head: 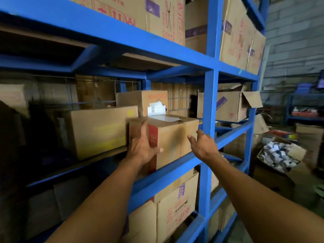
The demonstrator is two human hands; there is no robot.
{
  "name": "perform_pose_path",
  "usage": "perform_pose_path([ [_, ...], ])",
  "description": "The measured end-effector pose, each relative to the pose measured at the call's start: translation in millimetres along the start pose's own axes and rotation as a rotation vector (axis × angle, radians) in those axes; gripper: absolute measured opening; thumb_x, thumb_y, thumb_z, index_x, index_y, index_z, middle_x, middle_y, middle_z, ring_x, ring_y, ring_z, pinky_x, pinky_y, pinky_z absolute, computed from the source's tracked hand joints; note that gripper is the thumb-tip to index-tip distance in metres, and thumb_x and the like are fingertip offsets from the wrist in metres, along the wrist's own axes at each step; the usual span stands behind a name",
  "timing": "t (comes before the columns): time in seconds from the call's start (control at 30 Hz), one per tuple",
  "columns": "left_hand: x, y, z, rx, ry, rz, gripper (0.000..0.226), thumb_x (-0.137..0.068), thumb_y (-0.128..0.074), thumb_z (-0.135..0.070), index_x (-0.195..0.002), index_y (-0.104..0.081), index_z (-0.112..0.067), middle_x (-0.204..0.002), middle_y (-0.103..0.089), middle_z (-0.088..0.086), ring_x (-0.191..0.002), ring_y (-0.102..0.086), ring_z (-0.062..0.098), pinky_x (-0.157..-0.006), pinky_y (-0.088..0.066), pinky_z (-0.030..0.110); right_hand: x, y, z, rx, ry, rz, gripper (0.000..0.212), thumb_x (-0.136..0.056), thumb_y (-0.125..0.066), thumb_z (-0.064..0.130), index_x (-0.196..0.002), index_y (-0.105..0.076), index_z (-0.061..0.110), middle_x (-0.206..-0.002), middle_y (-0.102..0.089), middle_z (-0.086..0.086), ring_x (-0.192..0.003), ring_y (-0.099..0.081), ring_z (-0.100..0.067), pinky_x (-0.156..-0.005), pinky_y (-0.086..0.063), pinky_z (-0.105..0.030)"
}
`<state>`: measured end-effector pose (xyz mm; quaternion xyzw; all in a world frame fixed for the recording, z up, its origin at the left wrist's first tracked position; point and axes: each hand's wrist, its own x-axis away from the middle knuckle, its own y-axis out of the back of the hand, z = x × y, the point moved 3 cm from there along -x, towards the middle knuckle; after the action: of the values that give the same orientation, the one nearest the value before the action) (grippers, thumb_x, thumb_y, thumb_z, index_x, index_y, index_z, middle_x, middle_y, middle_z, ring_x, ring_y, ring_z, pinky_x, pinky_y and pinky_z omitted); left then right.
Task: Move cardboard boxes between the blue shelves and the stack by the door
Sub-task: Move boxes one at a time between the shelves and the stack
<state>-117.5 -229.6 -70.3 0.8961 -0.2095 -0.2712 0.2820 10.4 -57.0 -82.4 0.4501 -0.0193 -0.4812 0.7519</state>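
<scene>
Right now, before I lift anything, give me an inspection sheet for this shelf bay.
Surface: blue shelf, middle level, loaded with cardboard boxes.
Job's things: small box with a red stripe sits at the front edge; larger box is to its left, labelled box behind it.
Clutter: open carton of crumpled paper on the floor to the right.
Hands: left hand grips the small box's left front corner; right hand is open by its right edge, contact unclear.
Cables: nothing seen.
Surroundings: grey block wall; second rack far right, dim.
</scene>
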Motion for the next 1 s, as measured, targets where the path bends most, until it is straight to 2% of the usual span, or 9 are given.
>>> perform_pose_path([
  [0.07, -21, -4, -7, 0.048, 0.092, -0.010, 0.086, -0.080, -0.075, -0.043, -0.148, -0.025, -0.026, -0.137, -0.048, 0.015, -0.124, -0.048, 0.034, -0.101, -0.043, 0.047, -25, -3, -2, -0.023, -0.013, -0.005, 0.057, -0.102, -0.038, 0.048, -0.144, -0.038, 0.010, -0.140, -0.046, -0.022, -0.125, -0.046, -0.040, -0.099, -0.039, -0.045],
  [0.13, -39, -5, -18, 0.128, 0.223, -0.036, 0.060, -0.090, -0.058, -0.052, -0.132, -0.049, -0.009, -0.118, -0.057, 0.010, -0.112, -0.054, 0.029, -0.093, -0.043, 0.038, -52, -5, -4, -0.039, -0.005, -0.017, 0.057, -0.102, -0.038, 0.048, -0.143, -0.039, 0.009, -0.139, -0.047, -0.022, -0.125, -0.046, -0.039, -0.099, -0.038, -0.045],
  [0.2, -62, -7, -28, 0.225, 0.320, -0.132, 0.059, -0.092, -0.056, -0.052, -0.129, -0.047, -0.008, -0.108, -0.055, 0.008, -0.112, -0.055, 0.028, -0.093, -0.042, 0.037, -81, -7, -8, -0.046, 0.003, -0.040, 0.057, -0.101, -0.038, 0.050, -0.140, -0.042, 0.008, -0.136, -0.049, -0.022, -0.123, -0.048, -0.039, -0.099, -0.039, -0.045],
  [0.3, -94, -12, -29, 0.312, 0.477, -0.288, 0.082, -0.074, -0.068, -0.065, -0.129, -0.043, -0.009, -0.116, -0.060, 0.006, -0.098, -0.060, 0.027, -0.082, -0.050, 0.037, -131, -10, -11, -0.072, 0.034, -0.044, 0.054, -0.100, -0.041, 0.050, -0.132, -0.048, 0.008, -0.129, -0.053, -0.020, -0.117, -0.051, -0.038, -0.096, -0.043, -0.046],
  [0.43, -125, -23, -29, 0.203, 0.491, -0.283, 0.083, -0.072, -0.063, -0.071, -0.119, -0.056, -0.004, -0.111, -0.060, 0.007, -0.099, -0.061, 0.028, -0.084, -0.050, 0.034, -193, -18, -10, -0.032, 0.116, -0.017, 0.045, -0.097, -0.049, 0.046, -0.120, -0.054, 0.008, -0.119, -0.058, -0.017, -0.108, -0.056, -0.037, -0.093, -0.048, -0.046],
  [0.53, -135, -37, -35, 0.073, 0.492, -0.209, 0.083, -0.074, -0.054, -0.072, -0.128, -0.058, -0.010, -0.129, -0.060, 0.009, -0.114, -0.057, 0.030, -0.100, -0.044, 0.040, -228, -31, -12, 0.016, 0.162, 0.094, 0.040, -0.095, -0.053, 0.047, -0.104, -0.056, 0.008, -0.110, -0.061, -0.014, -0.101, -0.058, -0.033, -0.089, -0.051, -0.043],
  [0.7, -135, -54, -47, 0.109, 0.635, -0.184, 0.075, -0.089, -0.058, -0.054, -0.144, -0.040, -0.006, -0.148, -0.040, 0.016, -0.132, -0.041, 0.037, -0.106, -0.038, 0.045, -267, -59, -18, 0.044, 0.125, 0.307, 0.057, -0.091, -0.045, 0.064, -0.109, -0.059, 0.011, -0.107, -0.062, -0.011, -0.099, -0.057, -0.030, -0.095, -0.046, -0.046],
  [0.83, -133, -60, -59, 0.168, 0.733, -0.197, 0.088, -0.084, -0.067, -0.051, -0.148, -0.029, -0.004, -0.151, -0.032, 0.019, -0.135, -0.036, 0.040, -0.105, -0.036, 0.049, -295, -84, -31, 0.089, 0.044, 0.449, 0.100, -0.067, -0.028, 0.087, -0.131, -0.053, 0.014, -0.132, -0.054, -0.017, -0.118, -0.050, -0.040, -0.103, -0.036, -0.055],
  [1.0, -127, -68, -67, 0.197, 0.724, -0.254, 0.083, -0.082, -0.071, -0.047, -0.144, -0.037, -0.003, -0.146, -0.040, 0.018, -0.129, -0.042, 0.038, -0.102, -0.039, 0.048, -296, -83, -33, 0.055, 0.058, 0.470, 0.080, -0.076, -0.032, 0.080, -0.115, -0.059, 0.016, -0.113, -0.060, -0.016, -0.098, -0.057, -0.037, -0.092, -0.044, -0.049],
])
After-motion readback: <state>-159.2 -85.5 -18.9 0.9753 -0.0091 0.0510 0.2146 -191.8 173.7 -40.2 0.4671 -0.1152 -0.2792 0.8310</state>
